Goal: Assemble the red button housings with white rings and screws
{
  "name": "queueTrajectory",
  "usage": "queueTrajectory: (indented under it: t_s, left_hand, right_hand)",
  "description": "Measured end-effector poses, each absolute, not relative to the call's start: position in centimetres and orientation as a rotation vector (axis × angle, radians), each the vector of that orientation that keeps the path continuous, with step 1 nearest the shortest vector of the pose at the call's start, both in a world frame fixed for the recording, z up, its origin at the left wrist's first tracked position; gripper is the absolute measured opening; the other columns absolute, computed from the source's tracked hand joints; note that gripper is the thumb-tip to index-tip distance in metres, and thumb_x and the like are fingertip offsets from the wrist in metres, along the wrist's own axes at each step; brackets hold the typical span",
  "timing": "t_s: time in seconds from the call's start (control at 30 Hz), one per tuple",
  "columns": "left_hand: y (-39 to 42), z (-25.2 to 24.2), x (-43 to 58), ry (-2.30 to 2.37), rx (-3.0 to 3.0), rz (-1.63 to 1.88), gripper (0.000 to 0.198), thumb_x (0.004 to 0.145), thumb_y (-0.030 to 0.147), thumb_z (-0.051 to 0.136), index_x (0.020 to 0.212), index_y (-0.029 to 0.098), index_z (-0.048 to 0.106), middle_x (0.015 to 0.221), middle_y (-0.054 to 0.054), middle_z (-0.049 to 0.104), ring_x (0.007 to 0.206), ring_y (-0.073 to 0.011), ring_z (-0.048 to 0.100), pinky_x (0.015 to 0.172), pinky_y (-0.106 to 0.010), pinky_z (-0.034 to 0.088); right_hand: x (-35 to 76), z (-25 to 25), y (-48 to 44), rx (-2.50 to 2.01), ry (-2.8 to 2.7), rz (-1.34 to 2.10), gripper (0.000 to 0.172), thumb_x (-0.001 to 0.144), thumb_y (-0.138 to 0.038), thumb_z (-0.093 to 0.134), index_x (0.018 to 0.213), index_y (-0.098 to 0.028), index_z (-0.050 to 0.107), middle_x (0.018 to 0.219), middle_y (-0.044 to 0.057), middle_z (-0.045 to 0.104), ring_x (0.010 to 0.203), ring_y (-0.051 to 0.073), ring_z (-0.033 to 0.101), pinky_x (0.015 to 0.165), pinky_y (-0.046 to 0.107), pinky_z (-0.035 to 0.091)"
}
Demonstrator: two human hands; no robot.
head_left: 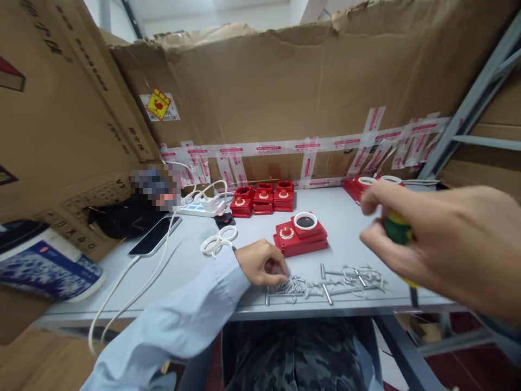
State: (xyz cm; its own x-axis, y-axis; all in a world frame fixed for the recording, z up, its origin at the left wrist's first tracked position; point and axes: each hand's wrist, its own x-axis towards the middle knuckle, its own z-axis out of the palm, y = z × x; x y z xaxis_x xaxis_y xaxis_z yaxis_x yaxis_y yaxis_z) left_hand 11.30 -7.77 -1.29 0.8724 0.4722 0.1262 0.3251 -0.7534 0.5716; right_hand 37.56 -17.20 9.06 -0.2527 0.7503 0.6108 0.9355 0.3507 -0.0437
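Note:
My left hand (262, 262) reaches down to a pile of small metal screws (296, 285) near the table's front edge. Its fingers are curled together at the pile, and whatever is between the fingertips is hidden. My right hand (448, 244), raised at the right, is closed round a screwdriver (399, 228) with a green and yellow handle, its dark shaft showing below the hand. Just behind the screws sits a red alarm box (301, 241) with a white ring and a red button. Metal T-shaped rods (328, 293) and tangled white strings (358, 279) lie beside the screws.
Several red boxes (263, 199) stand at the back, with more red units (358, 187) behind my right hand. White rings (211, 245), a phone (154, 237), white cables and a power strip (201, 207) are on the left. Cardboard (260, 92) walls the back.

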Motion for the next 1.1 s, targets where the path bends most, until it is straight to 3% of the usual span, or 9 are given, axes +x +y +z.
queueTrajectory:
  t_s: [0.07,0.17,0.33,0.4,0.53,0.67,0.83,1.0,1.1]
  left_hand:
    - [-7.7,-0.9,11.2,0.604,2.553,0.5,0.014,0.075,0.026,0.061,0.078,0.014,0.067,0.065,-0.002,0.061,0.057,-0.0108,0.052,0.057,-0.022,0.044]
    - [-7.2,-0.5,11.6,0.788,2.613,0.894,0.018,0.078,0.031,0.06,0.089,0.016,0.061,0.086,-0.007,0.062,0.081,-0.0177,0.056,0.077,-0.031,0.047]
    - [-5.6,-1.5,13.2,1.051,2.513,0.871,0.077,0.07,0.052,0.068,0.131,0.017,0.037,0.129,-0.017,0.049,0.119,-0.0319,0.048,0.1,-0.05,0.038]
    - [-5.1,-2.2,13.8,1.067,2.499,0.757,0.088,0.067,0.056,0.069,0.136,0.016,0.032,0.134,-0.019,0.046,0.121,-0.0351,0.047,0.1,-0.053,0.037]
    - [-4.7,-3.0,14.2,1.05,2.48,0.776,0.081,0.07,0.054,0.067,0.134,0.016,0.035,0.128,-0.018,0.053,0.116,-0.0329,0.053,0.097,-0.051,0.041]
    - [-4.8,-2.6,14.1,1.009,2.44,0.882,0.078,0.07,0.051,0.069,0.133,0.016,0.036,0.129,-0.017,0.053,0.116,-0.0314,0.053,0.098,-0.048,0.041]
    - [-4.8,-1.6,13.9,0.962,2.385,0.964,0.076,0.071,0.047,0.07,0.132,0.019,0.036,0.128,-0.015,0.054,0.116,-0.0304,0.054,0.099,-0.047,0.042]
    - [-4.8,-0.9,13.4,0.899,2.366,1.149,0.084,0.072,0.041,0.071,0.138,0.02,0.024,0.139,-0.015,0.042,0.129,-0.0281,0.042,0.108,-0.046,0.033]
    - [-4.8,-0.6,13.2,0.99,2.341,1.384,0.076,0.071,0.038,0.071,0.132,0.018,0.031,0.129,-0.015,0.046,0.121,-0.0267,0.046,0.103,-0.043,0.039]
  right_hand:
    - [35.8,11.6,-15.0,-1.546,-2.095,-0.794,0.02,0.071,-0.032,0.054,0.087,-0.02,0.058,0.048,0.004,0.051,0.045,0.022,0.048,0.049,0.032,0.024]
    - [35.3,11.1,-10.7,-1.473,-2.109,-0.673,0.031,0.076,-0.019,0.047,0.106,-0.014,0.053,0.065,0.007,0.063,0.058,0.022,0.058,0.056,0.032,0.035]
    - [36.8,7.5,-5.4,-1.158,-2.326,-0.181,0.037,0.079,-0.011,0.045,0.114,-0.018,0.054,0.078,0.002,0.068,0.07,0.016,0.063,0.069,0.028,0.043]
    - [37.0,6.5,-4.6,-1.13,-2.363,-0.023,0.036,0.082,-0.022,0.051,0.117,-0.017,0.056,0.081,0.004,0.069,0.071,0.016,0.063,0.071,0.029,0.045]
    - [37.1,5.4,-4.5,-1.131,-2.399,0.235,0.063,0.072,-0.05,0.065,0.125,-0.018,0.053,0.101,0.008,0.069,0.086,0.02,0.063,0.079,0.034,0.046]
    - [37.3,4.6,-4.4,-1.072,-2.471,0.422,0.08,0.06,-0.05,0.075,0.129,-0.018,0.051,0.124,0.011,0.06,0.108,0.024,0.057,0.09,0.037,0.043]
    - [37.1,4.8,-4.5,-1.01,-2.449,0.526,0.067,0.057,-0.043,0.077,0.116,-0.017,0.061,0.115,0.009,0.065,0.104,0.025,0.059,0.091,0.037,0.043]
    - [37.3,5.9,-4.7,-1.061,-2.311,0.511,0.062,0.059,-0.049,0.075,0.109,-0.016,0.063,0.109,0.009,0.067,0.099,0.025,0.061,0.087,0.037,0.045]
    - [37.9,6.0,-4.2,-1.127,-2.203,0.482,0.054,0.063,-0.052,0.072,0.101,-0.015,0.066,0.103,0.008,0.068,0.093,0.023,0.061,0.082,0.035,0.046]
